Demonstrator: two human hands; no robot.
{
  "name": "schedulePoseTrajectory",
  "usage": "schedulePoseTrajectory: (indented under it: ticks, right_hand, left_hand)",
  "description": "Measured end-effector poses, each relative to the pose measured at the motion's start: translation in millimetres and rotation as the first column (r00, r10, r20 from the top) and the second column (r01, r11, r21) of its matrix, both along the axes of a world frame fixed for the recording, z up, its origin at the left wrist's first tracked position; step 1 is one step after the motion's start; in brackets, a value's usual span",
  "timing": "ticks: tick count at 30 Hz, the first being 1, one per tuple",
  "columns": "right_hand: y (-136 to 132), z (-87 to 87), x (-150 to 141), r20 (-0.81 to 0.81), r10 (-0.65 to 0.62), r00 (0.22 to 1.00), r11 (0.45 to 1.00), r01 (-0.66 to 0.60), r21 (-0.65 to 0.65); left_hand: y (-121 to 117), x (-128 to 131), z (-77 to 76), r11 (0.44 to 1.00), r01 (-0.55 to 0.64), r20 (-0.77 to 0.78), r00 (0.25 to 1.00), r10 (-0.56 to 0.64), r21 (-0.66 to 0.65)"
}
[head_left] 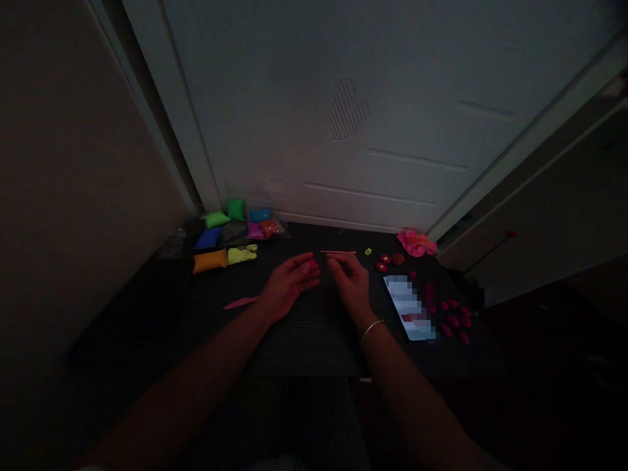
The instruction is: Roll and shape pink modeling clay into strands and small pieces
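Note:
My left hand [290, 282] pinches a small magenta lump of clay [313, 264] between thumb and fingers, above the dark table. Close by on its right, my right hand [352, 282] has its thumb and fingertips together; whatever may be between them is too small to see. A thin pink stick tool [338, 252] lies just behind the hands. Near my left wrist rests a pink clay knife [239, 303], partly hidden by the arm. Beyond my right hand are a yellow clay bit [367, 251], small magenta flowers with pale centres [381, 267] and a reddish-brown piece [398, 259].
A lit phone [409, 307] lies right of my right hand, with several magenta clay pieces [454, 321] beyond it. A ruffled pink flower [417, 243] sits at the back right. Coloured clay packets, including an orange one [210, 261], occupy the back left. A white panel [294, 131] rises behind the table.

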State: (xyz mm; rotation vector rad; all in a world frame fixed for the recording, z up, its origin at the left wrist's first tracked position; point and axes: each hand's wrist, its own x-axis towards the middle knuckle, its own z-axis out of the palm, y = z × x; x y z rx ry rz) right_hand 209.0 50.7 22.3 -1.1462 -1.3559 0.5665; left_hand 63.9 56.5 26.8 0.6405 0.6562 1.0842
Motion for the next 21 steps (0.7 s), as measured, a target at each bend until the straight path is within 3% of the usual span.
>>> schedulePoseTrajectory:
  ticks: [4, 7, 9, 14, 16, 18, 19, 21]
  right_hand:
    - [10.5, -5.6, 17.6, 0.033, -0.229, 0.973, 0.970, 0.231, -0.074]
    - [19.2, -6.7, 30.5, 0.298, -0.225, 0.928, 0.959, 0.265, -0.101]
    - [24.5, -2.6, 35.1, 0.469, -0.217, 0.856, 0.954, 0.288, -0.084]
    - [37.2, 15.1, 31.4, 0.693, -0.228, 0.684, 0.926, 0.373, -0.063]
    - [39.9, 17.9, 23.2, 0.713, -0.149, 0.686, 0.940, 0.321, -0.113]
    - [39.8, 16.2, 10.6, 0.695, 0.023, 0.719, 0.974, 0.140, -0.177]
    - [38.6, 13.9, 2.9, 0.679, 0.140, 0.720, 0.977, 0.010, -0.211]
    - [34.8, 8.0, -14.1, 0.657, 0.360, 0.662, 0.933, -0.239, -0.270]
  left_hand:
    - [1.5, -3.2, 0.5, 0.997, 0.026, 0.069, 0.997, -0.021, -0.072]
    - [2.1, -3.7, -0.1, 0.996, 0.028, 0.078, 0.997, -0.021, -0.090]
    - [2.8, -3.3, -0.9, 0.995, 0.016, 0.078, 0.997, -0.008, -0.094]
    - [4.1, -3.5, -1.7, 0.995, -0.011, 0.098, 0.995, 0.020, -0.095]
    - [1.3, -5.5, -0.7, 0.998, 0.031, 0.133, 0.991, -0.024, -0.053]
    - [-4.5, -8.7, 1.2, 0.980, 0.197, 0.168, 0.966, -0.199, 0.024]
    - [-8.2, -10.5, 2.4, 0.942, 0.327, 0.170, 0.927, -0.335, 0.070]
    - [-15.4, -14.0, 4.8, 0.795, 0.590, 0.130, 0.785, -0.605, 0.138]
